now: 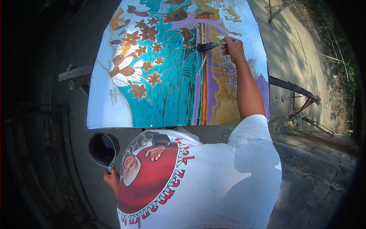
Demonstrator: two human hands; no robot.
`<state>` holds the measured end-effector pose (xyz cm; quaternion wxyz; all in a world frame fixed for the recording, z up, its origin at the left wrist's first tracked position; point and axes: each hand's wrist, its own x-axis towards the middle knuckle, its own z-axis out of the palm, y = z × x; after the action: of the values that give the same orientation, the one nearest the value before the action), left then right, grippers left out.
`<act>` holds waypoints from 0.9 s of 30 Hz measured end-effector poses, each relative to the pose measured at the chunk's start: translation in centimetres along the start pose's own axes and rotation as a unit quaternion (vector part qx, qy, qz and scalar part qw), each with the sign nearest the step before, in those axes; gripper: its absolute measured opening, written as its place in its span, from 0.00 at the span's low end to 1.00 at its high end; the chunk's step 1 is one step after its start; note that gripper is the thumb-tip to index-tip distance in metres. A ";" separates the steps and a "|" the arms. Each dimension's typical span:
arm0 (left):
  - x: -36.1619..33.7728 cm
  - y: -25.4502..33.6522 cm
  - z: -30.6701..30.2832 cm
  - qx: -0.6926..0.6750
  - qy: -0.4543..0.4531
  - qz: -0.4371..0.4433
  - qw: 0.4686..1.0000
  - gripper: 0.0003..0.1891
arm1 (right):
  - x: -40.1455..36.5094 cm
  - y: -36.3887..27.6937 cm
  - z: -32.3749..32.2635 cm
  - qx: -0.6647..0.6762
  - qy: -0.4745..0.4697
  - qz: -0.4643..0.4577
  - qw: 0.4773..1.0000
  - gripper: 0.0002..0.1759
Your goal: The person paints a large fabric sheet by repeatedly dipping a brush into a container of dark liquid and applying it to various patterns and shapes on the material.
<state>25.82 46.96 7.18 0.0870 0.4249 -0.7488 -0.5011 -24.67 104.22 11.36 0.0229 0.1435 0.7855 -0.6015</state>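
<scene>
A large cloth [167,103] painted with brown flowers, teal water and ochre and purple areas lies stretched out in front of me. My right hand [232,49] is closed round the handle of a brush [207,46]. The dark bristles are over the cloth's upper middle, at the right edge of the teal area beside an orange and brown stripe. Down at the lower left, my left hand [111,179] grips the handle of a dark pot [103,149], which holds dark liquid. The pot is just off the cloth's near left corner.
Wooden supports stick out beyond the cloth at the left [76,74] and right [295,88]. A concrete ledge [312,152] runs along the lower right. Dark slatted frames [44,152] stand at the far left. Plants [343,49] grow at the right edge.
</scene>
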 end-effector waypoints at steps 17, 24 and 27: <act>-0.4 -2.6 0.4 -0.057 0.015 0.024 0.998 0.07 | 7.0 -2.6 0.3 -0.114 -0.031 -0.042 0.992 0.18; -0.6 -2.1 0.7 -0.060 -0.015 -0.025 0.998 0.08 | 4.0 -2.5 -0.8 -0.071 -0.036 -0.049 0.996 0.18; -0.2 -2.3 0.8 -0.054 -0.016 -0.014 0.998 0.08 | 2.7 -2.5 -0.9 0.043 -0.012 -0.064 0.997 0.18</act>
<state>26.75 47.29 4.97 0.0909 0.4219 -0.7162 -0.5485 -27.76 105.05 13.39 -0.0125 0.0863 0.7665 -0.6363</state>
